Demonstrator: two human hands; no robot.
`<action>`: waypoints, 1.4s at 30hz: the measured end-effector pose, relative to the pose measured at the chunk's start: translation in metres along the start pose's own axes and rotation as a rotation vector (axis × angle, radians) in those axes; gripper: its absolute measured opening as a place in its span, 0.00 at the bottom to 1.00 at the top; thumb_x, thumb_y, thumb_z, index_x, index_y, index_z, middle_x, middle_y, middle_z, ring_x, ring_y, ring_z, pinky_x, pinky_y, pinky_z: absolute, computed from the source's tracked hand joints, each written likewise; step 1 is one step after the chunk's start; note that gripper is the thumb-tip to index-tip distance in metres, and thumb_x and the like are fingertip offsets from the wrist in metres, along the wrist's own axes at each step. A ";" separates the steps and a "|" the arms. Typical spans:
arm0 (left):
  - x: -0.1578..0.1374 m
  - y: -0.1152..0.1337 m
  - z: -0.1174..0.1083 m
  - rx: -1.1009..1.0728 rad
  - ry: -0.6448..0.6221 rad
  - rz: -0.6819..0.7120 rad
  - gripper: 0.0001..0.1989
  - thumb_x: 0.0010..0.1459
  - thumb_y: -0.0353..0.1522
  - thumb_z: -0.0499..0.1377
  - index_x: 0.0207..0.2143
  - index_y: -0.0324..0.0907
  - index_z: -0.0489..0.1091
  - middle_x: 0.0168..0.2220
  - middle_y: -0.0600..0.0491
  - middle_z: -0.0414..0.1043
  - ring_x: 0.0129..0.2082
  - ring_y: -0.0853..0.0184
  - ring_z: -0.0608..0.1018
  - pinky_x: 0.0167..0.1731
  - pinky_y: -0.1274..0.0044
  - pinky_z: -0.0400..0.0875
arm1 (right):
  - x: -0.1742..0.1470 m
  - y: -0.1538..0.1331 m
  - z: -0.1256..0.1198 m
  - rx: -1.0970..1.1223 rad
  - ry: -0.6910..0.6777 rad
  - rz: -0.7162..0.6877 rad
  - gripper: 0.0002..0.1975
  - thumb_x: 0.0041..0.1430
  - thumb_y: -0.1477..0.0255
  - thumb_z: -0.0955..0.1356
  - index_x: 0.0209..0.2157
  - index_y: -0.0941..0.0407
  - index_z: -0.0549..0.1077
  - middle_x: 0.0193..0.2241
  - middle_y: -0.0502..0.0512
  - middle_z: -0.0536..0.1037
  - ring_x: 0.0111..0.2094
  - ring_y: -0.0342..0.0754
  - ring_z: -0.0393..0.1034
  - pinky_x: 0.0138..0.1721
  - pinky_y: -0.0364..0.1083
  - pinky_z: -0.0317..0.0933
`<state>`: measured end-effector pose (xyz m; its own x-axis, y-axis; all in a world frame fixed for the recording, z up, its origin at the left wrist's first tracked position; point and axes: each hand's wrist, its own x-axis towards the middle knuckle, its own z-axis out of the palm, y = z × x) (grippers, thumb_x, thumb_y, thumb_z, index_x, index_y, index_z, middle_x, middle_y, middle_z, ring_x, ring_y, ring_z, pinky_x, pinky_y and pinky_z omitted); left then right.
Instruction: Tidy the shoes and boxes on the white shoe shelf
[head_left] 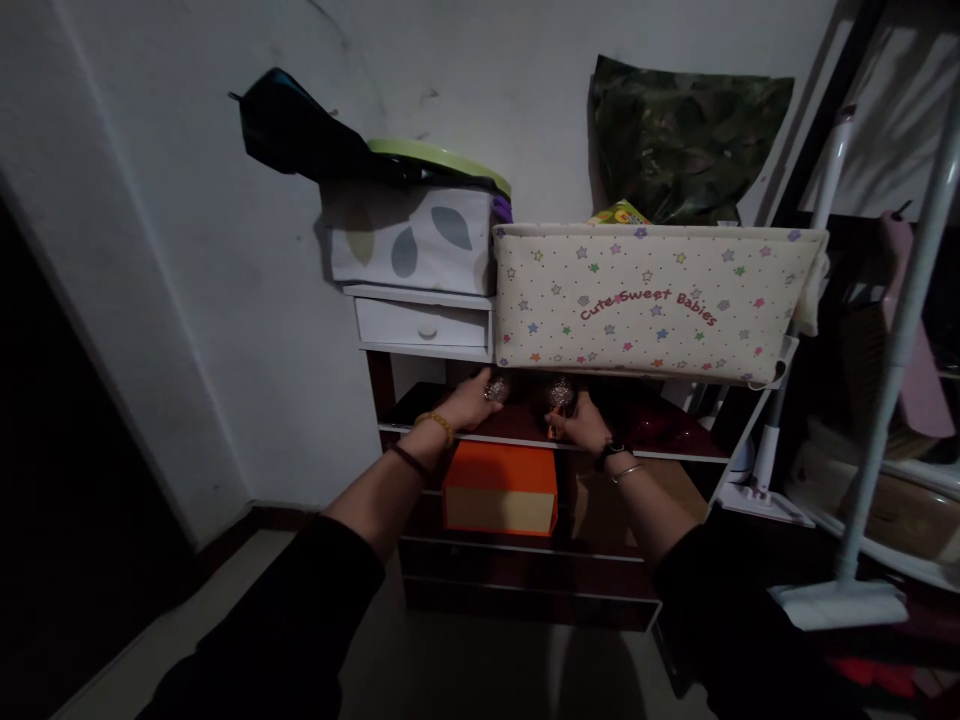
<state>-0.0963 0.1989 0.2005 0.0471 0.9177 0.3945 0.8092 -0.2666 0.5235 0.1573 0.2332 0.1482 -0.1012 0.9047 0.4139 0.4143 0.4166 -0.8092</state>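
Note:
My left hand (471, 402) reaches onto the upper open shelf, its fingers closed at the side of a round, glittery silver piece (496, 388). A matching glittery piece (560, 392) stands a little to the right, with a narrow orange strip (555, 422) below it. My right hand (587, 427) grips this one from its right side, thumb near the orange strip. The two look like ornaments on a pair of dark shoes, but deep shadow hides most of their bodies. Both pieces are at the shelf (517, 425), below the fabric bin.
A cream fabric bin (645, 330) with stars overhangs the shelf. An orange box (501, 480) and a brown box (600, 500) lie one level below. A white drawer (420, 325) is at left. Long-handled cleaning tools (874, 460) lean at right.

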 end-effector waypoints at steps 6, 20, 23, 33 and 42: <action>0.006 -0.017 0.019 -0.704 0.114 -0.097 0.25 0.52 0.28 0.66 0.52 0.40 0.66 0.47 0.48 0.78 0.49 0.63 0.79 0.56 0.69 0.73 | -0.008 -0.005 0.028 0.139 -0.012 0.000 0.34 0.49 0.62 0.76 0.56 0.52 0.63 0.33 0.47 0.76 0.23 0.44 0.71 0.23 0.44 0.71; -0.005 -0.024 0.037 -0.790 0.049 0.059 0.47 0.50 0.34 0.69 0.70 0.36 0.55 0.60 0.39 0.74 0.60 0.56 0.77 0.65 0.63 0.66 | -0.016 0.002 0.042 0.066 0.017 -0.054 0.37 0.42 0.67 0.77 0.53 0.52 0.61 0.26 0.40 0.69 0.27 0.45 0.67 0.29 0.43 0.61; -0.012 -0.024 0.042 -0.680 0.070 0.058 0.52 0.48 0.27 0.68 0.74 0.37 0.51 0.62 0.39 0.73 0.63 0.56 0.75 0.67 0.64 0.64 | -0.017 0.004 0.044 0.055 0.010 -0.069 0.35 0.44 0.67 0.76 0.52 0.52 0.60 0.26 0.40 0.70 0.27 0.45 0.67 0.30 0.43 0.59; -0.019 -0.019 0.056 -0.592 0.159 -0.063 0.51 0.51 0.24 0.65 0.75 0.42 0.49 0.63 0.42 0.74 0.59 0.56 0.78 0.64 0.64 0.68 | -0.017 0.006 0.045 0.051 -0.029 -0.086 0.35 0.51 0.69 0.75 0.58 0.52 0.59 0.39 0.51 0.79 0.37 0.49 0.76 0.41 0.47 0.69; -0.073 0.043 0.073 -0.208 0.727 0.259 0.31 0.59 0.24 0.58 0.65 0.37 0.62 0.64 0.36 0.60 0.68 0.52 0.64 0.71 0.61 0.57 | -0.072 0.003 -0.039 -0.192 0.262 -0.355 0.35 0.66 0.58 0.69 0.69 0.56 0.61 0.63 0.68 0.70 0.63 0.59 0.67 0.64 0.58 0.63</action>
<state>-0.0220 0.1418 0.1385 -0.2332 0.4162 0.8789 0.6959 -0.5599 0.4498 0.2014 0.1657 0.1323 -0.0454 0.6466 0.7615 0.5574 0.6490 -0.5178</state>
